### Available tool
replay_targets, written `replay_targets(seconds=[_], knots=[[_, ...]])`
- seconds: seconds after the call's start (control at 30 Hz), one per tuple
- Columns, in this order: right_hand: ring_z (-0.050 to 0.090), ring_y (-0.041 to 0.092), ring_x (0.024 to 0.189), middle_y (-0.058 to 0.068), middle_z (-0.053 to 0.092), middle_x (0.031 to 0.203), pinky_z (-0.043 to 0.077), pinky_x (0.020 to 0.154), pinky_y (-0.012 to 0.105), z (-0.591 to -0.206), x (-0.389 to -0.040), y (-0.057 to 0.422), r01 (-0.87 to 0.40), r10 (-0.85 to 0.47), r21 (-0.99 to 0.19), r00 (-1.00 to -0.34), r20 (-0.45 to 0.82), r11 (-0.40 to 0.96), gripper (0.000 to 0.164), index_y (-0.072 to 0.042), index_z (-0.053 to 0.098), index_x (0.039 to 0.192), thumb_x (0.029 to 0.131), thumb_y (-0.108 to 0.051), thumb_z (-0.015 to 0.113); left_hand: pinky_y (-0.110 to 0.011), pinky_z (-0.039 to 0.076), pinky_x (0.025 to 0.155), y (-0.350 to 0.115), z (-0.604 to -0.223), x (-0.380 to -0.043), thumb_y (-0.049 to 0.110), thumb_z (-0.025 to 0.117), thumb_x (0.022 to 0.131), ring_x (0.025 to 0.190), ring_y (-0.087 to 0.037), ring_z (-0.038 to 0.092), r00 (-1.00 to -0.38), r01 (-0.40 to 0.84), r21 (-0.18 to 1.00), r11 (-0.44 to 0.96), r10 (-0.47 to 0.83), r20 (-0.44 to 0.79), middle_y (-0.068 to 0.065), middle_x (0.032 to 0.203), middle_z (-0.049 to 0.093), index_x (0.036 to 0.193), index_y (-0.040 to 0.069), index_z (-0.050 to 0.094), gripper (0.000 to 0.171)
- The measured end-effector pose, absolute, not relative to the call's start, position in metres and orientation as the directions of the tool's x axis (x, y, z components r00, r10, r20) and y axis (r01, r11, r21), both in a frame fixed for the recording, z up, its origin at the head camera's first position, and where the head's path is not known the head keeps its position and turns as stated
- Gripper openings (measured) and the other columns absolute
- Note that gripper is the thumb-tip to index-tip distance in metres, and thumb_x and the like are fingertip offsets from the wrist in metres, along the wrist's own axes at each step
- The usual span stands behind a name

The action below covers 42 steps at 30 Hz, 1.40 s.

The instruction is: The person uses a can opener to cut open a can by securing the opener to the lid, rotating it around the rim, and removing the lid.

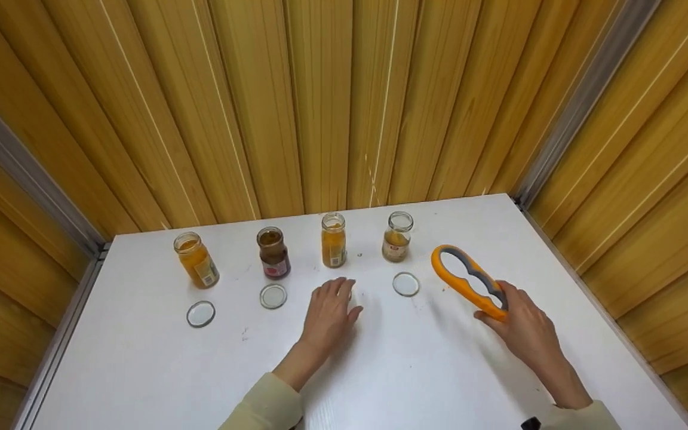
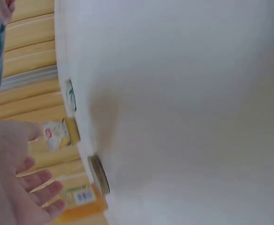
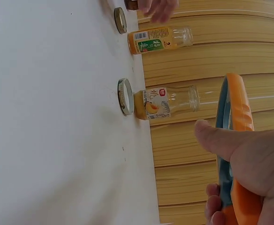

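My right hand (image 1: 532,328) grips one end of an orange and grey jar opener (image 1: 463,283), its loops pointing away over the table's right side. The opener also shows in the right wrist view, with the thumb along it. My left hand (image 1: 327,313) hovers low over the table, palm down, fingers loosely bent and holding nothing. Just beyond its fingertips stands an uncapped glass jar of orange filling (image 1: 334,242). A lid (image 2: 98,174) lies before that jar, mostly hidden by the hand in the head view. Right of it stands a peach-labelled jar (image 1: 396,237) with its lid (image 1: 406,284) in front.
Farther left are a jar with brown contents (image 1: 273,254), its lid (image 1: 273,296) in front, and another orange-filled jar (image 1: 196,261) with a lid (image 1: 200,314). All stand on a white table (image 1: 159,370), walled by wood-patterned panels (image 1: 320,107).
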State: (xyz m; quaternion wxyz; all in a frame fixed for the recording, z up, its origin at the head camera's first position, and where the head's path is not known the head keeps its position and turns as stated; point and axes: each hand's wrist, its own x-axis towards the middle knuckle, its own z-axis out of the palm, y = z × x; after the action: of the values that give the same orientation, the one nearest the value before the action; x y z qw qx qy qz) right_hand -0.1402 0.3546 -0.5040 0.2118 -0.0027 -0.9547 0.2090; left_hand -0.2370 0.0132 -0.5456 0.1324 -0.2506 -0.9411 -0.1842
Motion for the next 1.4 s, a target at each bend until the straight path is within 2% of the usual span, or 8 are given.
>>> replay_targets(seconds=[0.1,0.2,0.43,0.67,0.87,1.03,1.17,1.4], knots=[[0.056,0.027,0.071,0.017,0.057,0.089,0.047,0.052,0.044,-0.507,-0.143,0.363,-0.022,0.150,-0.432,-0.921,0.360,0.902,0.071,0.002,0.049,0.123,0.072,-0.037,0.079,-0.048,0.031,0.102,-0.018,-0.539,-0.231,0.037,0.068,0.084,0.121,-0.028,0.042,-0.845,0.499,0.285,0.818,0.387,0.368,-0.010,0.131,0.049,0.129,0.012,0.050,0.055],[0.055,0.028,0.073,0.019,0.056,0.091,0.045,0.052,0.041,-0.509,-0.145,0.375,0.034,0.187,-0.476,-0.942,0.279,0.879,0.069,0.005,0.045,0.125,0.076,-0.032,0.075,-0.053,0.024,0.105,-0.054,-0.532,-0.223,0.039,0.068,0.083,0.127,-0.031,0.037,-0.865,0.458,0.303,0.836,0.340,0.369,-0.012,0.137,0.044,0.133,0.011,0.048,0.060],[0.052,0.036,0.091,0.033,0.050,0.110,0.047,0.067,0.038,-0.517,-0.153,0.403,0.133,0.157,-0.628,-0.987,-0.017,0.766,0.077,0.017,0.026,0.132,0.081,-0.020,0.071,-0.056,0.011,0.108,-0.148,-0.521,-0.205,0.041,0.066,0.084,0.136,-0.034,0.019,-0.947,0.272,0.365,0.890,0.180,0.267,-0.014,0.149,0.027,0.141,0.010,0.038,0.071],[0.050,0.037,0.091,0.035,0.045,0.110,0.047,0.075,0.045,-0.531,-0.159,0.417,0.297,0.223,-0.591,-0.955,-0.197,0.750,0.083,0.020,0.019,0.131,0.082,-0.024,0.069,-0.061,0.007,0.106,-0.228,-0.523,-0.193,0.041,0.066,0.084,0.136,-0.041,0.011,-0.967,0.107,0.342,0.934,0.018,0.256,-0.023,0.149,0.021,0.143,0.002,0.030,0.078],[0.048,0.034,0.085,0.031,0.046,0.102,0.044,0.070,0.041,-0.544,-0.159,0.427,0.330,0.257,-0.555,-0.944,-0.208,0.764,0.085,0.020,0.021,0.130,0.081,-0.029,0.071,-0.064,0.005,0.104,-0.259,-0.531,-0.182,0.045,0.058,0.089,0.135,-0.044,0.010,-0.961,0.083,0.360,0.929,-0.021,0.274,-0.026,0.147,0.020,0.143,-0.002,0.028,0.078],[0.048,0.030,0.074,0.025,0.048,0.088,0.044,0.057,0.034,-0.551,-0.158,0.432,0.336,0.283,-0.542,-0.942,-0.182,0.770,0.070,0.022,0.035,0.116,0.078,-0.024,0.072,-0.066,0.003,0.102,-0.269,-0.537,-0.178,0.051,0.045,0.093,0.136,-0.044,0.007,-0.968,0.065,0.364,0.929,-0.031,0.250,-0.028,0.147,0.020,0.142,-0.002,0.029,0.074],[0.049,0.028,0.071,0.021,0.048,0.084,0.043,0.052,0.032,-0.553,-0.160,0.432,0.366,0.305,-0.555,-0.931,-0.202,0.747,0.062,0.019,0.041,0.109,0.077,-0.024,0.073,-0.067,0.001,0.101,-0.276,-0.542,-0.173,0.050,0.045,0.094,0.136,-0.044,0.005,-0.970,0.062,0.385,0.921,-0.035,0.240,-0.029,0.146,0.020,0.143,-0.003,0.027,0.074],[0.048,0.031,0.074,0.025,0.044,0.089,0.043,0.054,0.034,-0.554,-0.160,0.432,0.356,0.321,-0.532,-0.933,-0.162,0.768,0.066,0.020,0.042,0.110,0.077,-0.028,0.073,-0.064,-0.002,0.103,-0.279,-0.550,-0.164,0.047,0.047,0.094,0.136,-0.043,0.003,-0.970,0.050,0.398,0.916,-0.050,0.237,-0.030,0.145,0.020,0.143,-0.004,0.025,0.074]])
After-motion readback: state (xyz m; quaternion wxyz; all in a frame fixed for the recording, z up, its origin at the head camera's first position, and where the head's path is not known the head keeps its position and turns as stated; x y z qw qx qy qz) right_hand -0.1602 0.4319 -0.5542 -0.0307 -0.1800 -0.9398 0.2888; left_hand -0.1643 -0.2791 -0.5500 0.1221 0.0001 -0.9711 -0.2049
